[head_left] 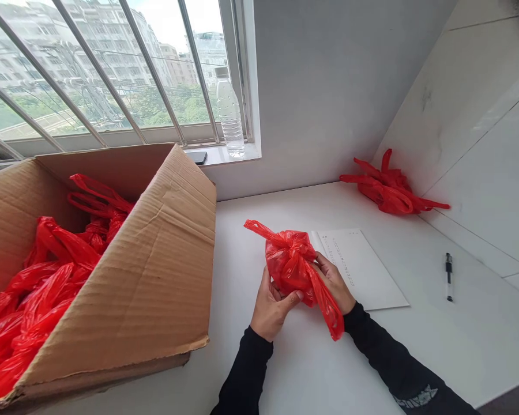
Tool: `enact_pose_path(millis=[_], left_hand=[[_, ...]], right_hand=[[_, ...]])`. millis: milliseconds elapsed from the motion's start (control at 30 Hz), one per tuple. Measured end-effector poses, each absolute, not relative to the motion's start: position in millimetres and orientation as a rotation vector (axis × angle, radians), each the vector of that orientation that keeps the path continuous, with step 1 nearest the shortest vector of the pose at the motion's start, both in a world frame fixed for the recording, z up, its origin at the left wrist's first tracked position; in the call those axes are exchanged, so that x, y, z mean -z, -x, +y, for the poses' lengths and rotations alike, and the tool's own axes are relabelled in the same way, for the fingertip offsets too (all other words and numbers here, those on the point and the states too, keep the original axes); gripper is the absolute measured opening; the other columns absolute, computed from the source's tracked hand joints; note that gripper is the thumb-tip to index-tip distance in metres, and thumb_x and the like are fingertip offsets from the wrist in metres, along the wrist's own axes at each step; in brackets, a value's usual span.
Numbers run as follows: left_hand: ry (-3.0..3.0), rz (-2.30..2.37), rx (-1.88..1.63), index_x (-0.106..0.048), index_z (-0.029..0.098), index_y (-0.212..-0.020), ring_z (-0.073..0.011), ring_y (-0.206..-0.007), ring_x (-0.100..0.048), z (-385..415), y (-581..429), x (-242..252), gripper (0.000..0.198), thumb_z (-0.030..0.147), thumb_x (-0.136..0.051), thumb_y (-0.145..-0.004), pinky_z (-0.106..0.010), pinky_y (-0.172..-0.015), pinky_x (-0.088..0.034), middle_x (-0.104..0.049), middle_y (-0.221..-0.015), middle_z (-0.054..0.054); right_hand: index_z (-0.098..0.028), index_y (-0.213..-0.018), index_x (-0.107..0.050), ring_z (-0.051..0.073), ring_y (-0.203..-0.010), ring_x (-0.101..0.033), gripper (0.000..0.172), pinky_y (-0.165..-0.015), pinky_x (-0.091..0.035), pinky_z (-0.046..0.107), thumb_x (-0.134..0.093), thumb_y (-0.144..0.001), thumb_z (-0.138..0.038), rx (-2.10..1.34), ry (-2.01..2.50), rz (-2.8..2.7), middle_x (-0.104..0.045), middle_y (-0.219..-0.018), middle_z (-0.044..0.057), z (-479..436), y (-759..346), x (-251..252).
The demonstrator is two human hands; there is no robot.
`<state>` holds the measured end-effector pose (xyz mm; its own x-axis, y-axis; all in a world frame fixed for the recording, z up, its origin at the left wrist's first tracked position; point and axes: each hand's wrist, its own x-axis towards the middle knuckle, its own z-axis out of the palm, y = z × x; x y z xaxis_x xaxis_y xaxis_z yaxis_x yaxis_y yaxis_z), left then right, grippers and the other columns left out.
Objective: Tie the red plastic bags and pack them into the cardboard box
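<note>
- Work item: one knotted red plastic bag (289, 262), located above the middle of the table (419, 357); whether its underside touches the surface cannot be told. One tail points toward the far left; the other hangs toward the near edge, beside the right wrist.
- Left hand (273, 306): partly closed around the bag's near left side, thumb against the film, fingers partly hidden.
- Right hand (335, 285): partly closed against the bag's right side, some fingertips hidden behind the plastic.
- Left side of table: open cardboard box (164, 248), containing further red bags (52, 282). Its raised side flap bounds the work area on the left.
- Right of the bag: white paper (372, 268) bearing rows of small marks, lying flat; bag and right hand cover part of its left side.
- Between paper and right edge: black-capped pen (448, 276), lying flat, well apart from both hands.
- Far right corner: heap of red plastic (389, 187), near the tiled wall (488, 150).
- Beyond the far edge: window sill (253, 152) carrying an upright clear bottle (230, 118) and a dark flat object (198, 157), partly hidden by the box.
</note>
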<state>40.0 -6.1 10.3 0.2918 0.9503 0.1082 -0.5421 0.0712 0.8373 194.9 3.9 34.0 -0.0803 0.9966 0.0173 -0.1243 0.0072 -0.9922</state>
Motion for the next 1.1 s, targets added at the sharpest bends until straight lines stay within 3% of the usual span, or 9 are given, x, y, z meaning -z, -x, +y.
enact_pose_path(millis=[233, 400, 567, 733, 833, 933, 1100], left_hand=[[-0.788, 0.703, -1.247, -0.043, 0.022, -0.123, -0.023, -0.08, -0.072, 1, -35, 0, 0.064, 0.025, -0.08, -0.071, -0.037, -0.071, -0.059, -0.072, -0.099, -0.008], [-0.791, 0.752, -1.224, -0.043, 0.021, -0.118, -0.0195, -0.06, -0.069, 2, -33, 3, 0.06, 0.031, -0.079, -0.071, -0.032, -0.052, -0.057, -0.072, -0.093, -0.007], [-0.789, 0.716, -1.233, -0.043, 0.022, -0.12, -0.0174, -0.065, -0.067, 1, -33, 2, 0.058, 0.028, -0.077, -0.074, -0.031, -0.059, -0.057, -0.07, -0.091, -0.004], [-0.778, 0.668, -1.322, -0.049, 0.021, -0.123, -0.0182, -0.095, -0.065, 0, -34, -4, 0.054, 0.02, -0.075, -0.075, -0.029, -0.084, -0.052, -0.068, -0.105, -0.006], [-0.717, 0.623, -1.324, -0.049, 0.023, -0.128, -0.0218, -0.101, -0.064, -2, -34, -10, 0.061, 0.02, -0.076, -0.074, -0.032, -0.088, -0.052, -0.065, -0.115, -0.008], [-0.66, 0.587, -1.33, -0.044, 0.026, -0.135, -0.0236, -0.105, -0.064, -2, -32, -12, 0.067, 0.019, -0.074, -0.075, -0.034, -0.088, -0.052, -0.063, -0.121, -0.008], [-0.664, 0.654, -1.361, -0.036, 0.03, -0.143, -0.0231, -0.102, -0.065, 0, -30, -3, 0.078, 0.017, -0.072, -0.076, -0.033, -0.084, -0.054, -0.066, -0.116, -0.006]], right_hand=[[-0.023, -0.115, -0.06, 0.018, -0.084, -0.061, 0.036, -0.076, -0.05, 0.03, -0.056, -0.09, -0.048, -1.432, 0.979, -1.257, -0.065, -0.096, 0.005, 4, -192, -33], [-0.025, -0.115, -0.058, 0.012, -0.063, -0.056, 0.042, -0.063, -0.05, 0.026, -0.074, -0.079, -0.038, -1.501, 0.955, -1.272, -0.063, -0.083, 0.0, 6, -192, -22], [-0.025, -0.112, -0.057, 0.012, -0.061, -0.056, 0.039, -0.053, -0.049, 0.023, -0.074, -0.079, -0.035, -1.508, 0.978, -1.264, -0.061, -0.082, -0.001, 7, -194, -17], [-0.025, -0.112, -0.056, 0.013, -0.071, -0.057, 0.035, -0.068, -0.053, 0.026, -0.071, -0.081, -0.032, -1.472, 0.933, -1.291, -0.06, -0.086, 0.0, 4, -192, -22], [-0.025, -0.101, -0.056, 0.014, -0.071, -0.057, 0.024, -0.07, -0.052, 0.027, -0.07, -0.082, -0.03, -1.438, 0.933, -1.333, -0.059, -0.083, -0.001, 3, -190, -24], [-0.024, -0.095, -0.055, 0.015, -0.074, -0.057, 0.023, -0.07, -0.051, 0.028, -0.071, -0.08, -0.028, -1.392, 0.987, -1.383, -0.06, -0.086, -0.001, 3, -190, -24], [-0.025, -0.118, -0.049, 0.019, -0.09, -0.059, 0.03, -0.079, -0.051, 0.032, -0.054, -0.09, -0.032, -1.234, 1.097, -1.299, -0.059, -0.102, 0.003, 2, -195, -29]])
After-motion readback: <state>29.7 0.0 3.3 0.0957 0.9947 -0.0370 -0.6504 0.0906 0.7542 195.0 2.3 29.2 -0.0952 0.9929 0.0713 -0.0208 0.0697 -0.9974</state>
